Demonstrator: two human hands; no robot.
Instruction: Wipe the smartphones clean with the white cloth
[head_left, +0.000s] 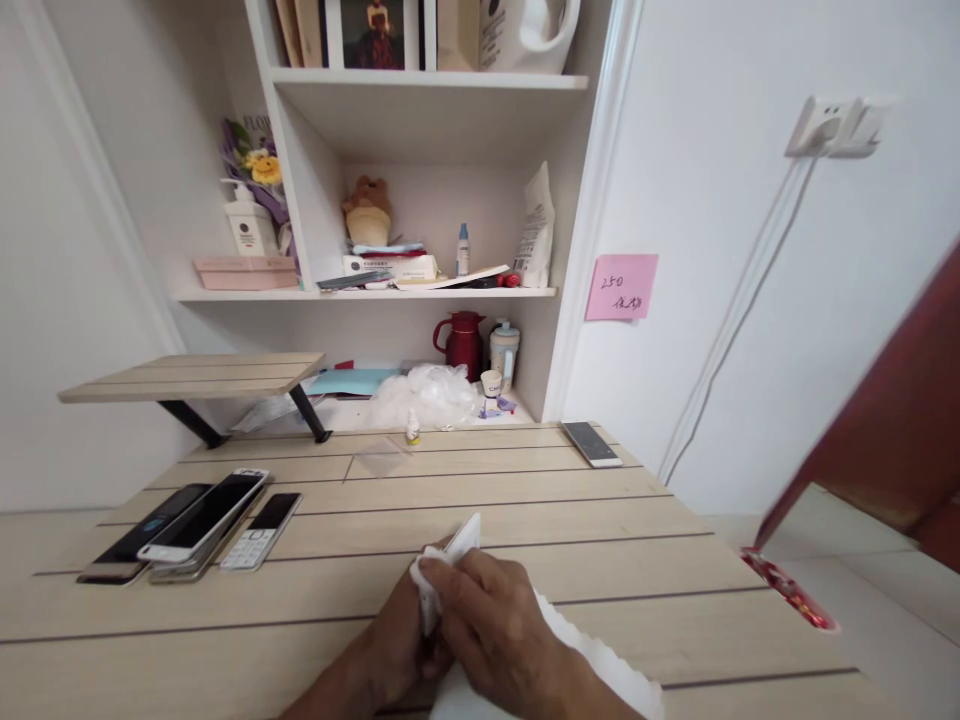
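Low in the middle of the head view, my left hand (397,640) is closed around a thin, flat white object (466,537) that looks like a phone. Only its far corner sticks out past my fingers. My right hand (502,620) lies over it, with its fingers pinching a white tissue (426,592) against it. Under my right wrist spreads a larger white sheet with a wavy edge (600,655); whether it joins the tissue is hidden. Most of the held object and my left fingertips are covered.
Several phones (202,515) and a keypad phone (262,532) lie on the slatted table (637,570) at left. Another phone (592,444) is at the back right. A small bottle (412,428) and clear film (379,457) sit near a raised stand (195,375). Shelves rise behind.
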